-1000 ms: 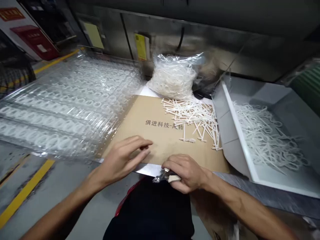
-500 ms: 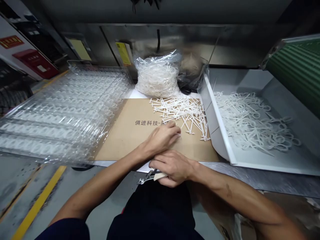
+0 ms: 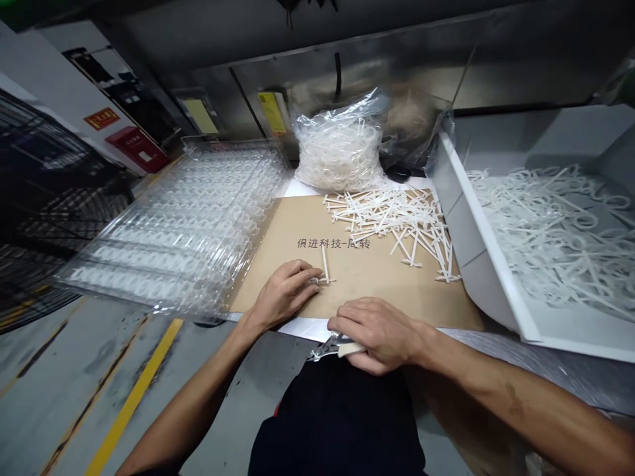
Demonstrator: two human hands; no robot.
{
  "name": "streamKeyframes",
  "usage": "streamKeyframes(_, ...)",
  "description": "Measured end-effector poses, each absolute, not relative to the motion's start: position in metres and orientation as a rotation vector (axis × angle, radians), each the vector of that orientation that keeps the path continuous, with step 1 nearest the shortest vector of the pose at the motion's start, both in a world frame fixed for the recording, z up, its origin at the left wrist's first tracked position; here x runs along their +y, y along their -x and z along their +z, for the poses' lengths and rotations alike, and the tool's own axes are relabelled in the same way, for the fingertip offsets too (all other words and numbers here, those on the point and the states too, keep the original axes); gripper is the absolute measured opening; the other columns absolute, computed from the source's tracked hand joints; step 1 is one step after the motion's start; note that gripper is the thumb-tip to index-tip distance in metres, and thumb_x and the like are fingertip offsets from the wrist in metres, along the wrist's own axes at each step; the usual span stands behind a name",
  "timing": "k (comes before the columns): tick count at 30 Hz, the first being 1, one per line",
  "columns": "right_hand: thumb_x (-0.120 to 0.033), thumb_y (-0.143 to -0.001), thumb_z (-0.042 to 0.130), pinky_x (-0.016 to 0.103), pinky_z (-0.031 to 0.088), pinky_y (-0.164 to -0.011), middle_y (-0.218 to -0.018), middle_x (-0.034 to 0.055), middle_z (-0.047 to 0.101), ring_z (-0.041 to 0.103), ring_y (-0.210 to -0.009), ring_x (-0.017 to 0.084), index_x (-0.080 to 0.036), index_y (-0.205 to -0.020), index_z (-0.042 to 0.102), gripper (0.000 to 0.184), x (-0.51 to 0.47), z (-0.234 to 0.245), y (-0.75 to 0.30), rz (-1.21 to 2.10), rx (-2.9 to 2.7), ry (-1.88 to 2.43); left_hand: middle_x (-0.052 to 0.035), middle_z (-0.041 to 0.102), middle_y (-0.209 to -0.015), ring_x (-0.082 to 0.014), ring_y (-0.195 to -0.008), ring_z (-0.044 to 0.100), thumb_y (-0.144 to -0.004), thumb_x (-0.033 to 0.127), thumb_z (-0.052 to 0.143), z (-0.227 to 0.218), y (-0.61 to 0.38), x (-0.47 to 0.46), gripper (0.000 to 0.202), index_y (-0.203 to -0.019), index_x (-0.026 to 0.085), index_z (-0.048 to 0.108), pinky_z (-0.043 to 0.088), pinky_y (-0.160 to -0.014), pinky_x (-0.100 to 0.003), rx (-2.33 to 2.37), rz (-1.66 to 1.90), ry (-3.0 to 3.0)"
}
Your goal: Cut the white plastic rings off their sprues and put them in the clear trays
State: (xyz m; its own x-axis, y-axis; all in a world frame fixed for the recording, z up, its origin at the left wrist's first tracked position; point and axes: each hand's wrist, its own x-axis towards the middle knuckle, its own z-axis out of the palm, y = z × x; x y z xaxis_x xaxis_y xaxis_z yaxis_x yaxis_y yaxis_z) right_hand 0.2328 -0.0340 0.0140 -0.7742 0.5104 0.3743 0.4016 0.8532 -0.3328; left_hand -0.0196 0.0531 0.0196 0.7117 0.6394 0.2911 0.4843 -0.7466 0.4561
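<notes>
My left hand (image 3: 286,292) is closed at the fingertips on a small white plastic T-shaped piece (image 3: 325,262), whose thin stem points away from me over the cardboard sheet (image 3: 268,264). My right hand (image 3: 380,334) wraps around a pair of nippers (image 3: 327,345) with pale handles. Their metal jaws point left, near the table's front edge. The two hands are apart. Beyond them, a loose pile of similar white plastic pieces (image 3: 397,215) lies on the right part of the cardboard.
On the left stand stacked clear plastic trays (image 3: 188,225) holding rows of white parts. A clear bag (image 3: 342,155) full of white pieces sits at the back. To the right, a grey bin (image 3: 483,244) contains looped white plastic pieces. A metal panel (image 3: 411,73) rises behind.
My left hand has moved left, away from my right hand, and the white piece now shows at its fingertips. My right hand still grips the nippers. The view has swung left.
</notes>
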Motion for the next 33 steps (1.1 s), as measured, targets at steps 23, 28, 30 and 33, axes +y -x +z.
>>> streamKeyframes(23, -0.019, -0.083, 0.055, 0.038, 0.052, -0.066, -0.089, 0.0106, 0.067, 0.059, -0.074, 0.025, -0.014, -0.113, 0.061, 0.032, -0.034, 0.018, -0.237, 0.428, -2.523, 0.669, -0.0094, 0.068, -0.114, -0.0202, -0.104, 0.067, -0.1, 0.02, 0.061, 0.016, 0.034, 0.015, 0.028, -0.128, 0.022, 0.063, 0.056, -0.092, -0.035, 0.963, 0.707, -2.512)
streamKeyframes(28, -0.016, -0.08, 0.056, 0.038, 0.051, -0.067, -0.088, 0.0096, 0.065, 0.059, -0.074, 0.025, -0.014, -0.116, 0.06, 0.037, -0.034, 0.016, -0.236, 0.522, -2.457, 0.686, -0.0104, 0.064, -0.119, -0.022, -0.111, 0.065, -0.099, 0.026, 0.062, 0.023, 0.036, 0.02, 0.027, -0.126, 0.022, 0.067, 0.056, -0.096, -0.037, 1.033, 0.58, -2.432)
streamKeyframes(30, -0.015, -0.081, 0.057, 0.038, 0.051, -0.068, -0.087, 0.0084, 0.066, 0.059, -0.073, 0.024, -0.015, -0.116, 0.06, 0.036, -0.034, 0.017, -0.235, 0.648, -2.356, 0.716, -0.0093, 0.067, -0.112, -0.0196, -0.104, 0.066, -0.1, 0.025, 0.062, 0.022, 0.034, 0.021, 0.02, -0.118, 0.02, 0.069, 0.055, -0.093, -0.034, 1.044, 0.654, -2.384)
streamKeyframes(33, -0.017, -0.088, 0.058, 0.035, 0.052, -0.07, -0.091, 0.0086, 0.068, 0.062, -0.076, 0.022, -0.016, -0.12, 0.058, 0.031, -0.035, 0.025, -0.236, 0.784, -2.207, 0.811, -0.007, 0.07, -0.101, -0.0156, -0.09, 0.066, -0.097, 0.023, 0.066, 0.02, 0.025, 0.022, 0.016, -0.112, 0.017, 0.069, 0.055, -0.081, -0.029, 1.073, 0.887, -2.288)
